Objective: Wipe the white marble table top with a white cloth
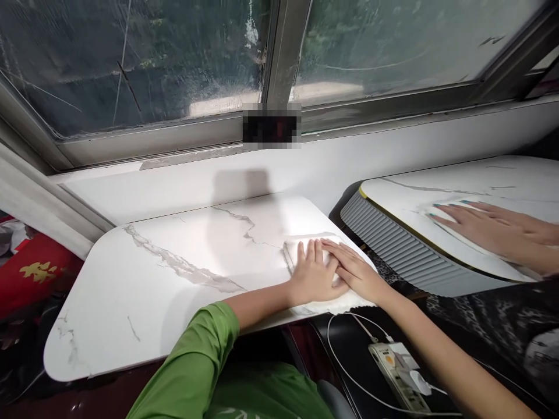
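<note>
While it is lying spread over the right end of a marble-veined tabletop [144,314], just right of the frame's centre, the white cloth [345,299] is looking soft, limp and light, probably too pliant to hold a shape and hardly fragile. Its upper-left corner is showing a greyish border, and its lower edge is looking slightly jagged near the table's rim; that free corner is seeming the easiest place for a pinch, whereas flat palms are likely suiting its broad middle. The left hand [313,274] and the right hand [356,270] are resting palm-down on it, touching each other, fingers extended rather than clamped. Beneath, the tabletop is shining hard and smooth, its rounded corners and grey veins running toward the lower left; it is probably offering little friction. A green sleeve [187,361] is wrinkling softly around the left arm.

At the right of the frame, a second tabletop [393,189] is showing similar veining, a gold trim and a ribbed grey side panel [384,235]; another person's hand [480,224], with blue nails, is lying flat over it. Toward the lower right, a boxy power strip [393,366] is sitting on a dark surface, a thin white cable [334,349] curving beside it. Across the top, streaked window glass [187,64] is filling dull metal frames, and at the left edge red material [30,276] is bearing a gold motif.
</note>
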